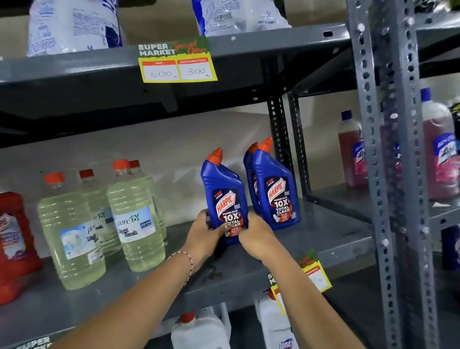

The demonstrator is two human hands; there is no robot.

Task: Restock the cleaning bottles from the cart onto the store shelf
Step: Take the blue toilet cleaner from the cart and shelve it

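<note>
A blue Harpic bottle (224, 192) with an orange-red cap stands upright on the grey metal shelf (326, 239). My left hand (204, 235) grips its lower left side and my right hand (257, 237) grips its lower right side. Just to its right stand two more blue Harpic bottles (275, 192), one behind the other. The cart is out of view.
Clear bleach bottles (134, 217) with red caps and a red jug (5, 246) fill the shelf's left part. Pink bottles (439, 157) stand on the neighbouring rack behind a perforated steel post (382, 154). White bottles (203, 336) sit below; bags (72, 17) lie above.
</note>
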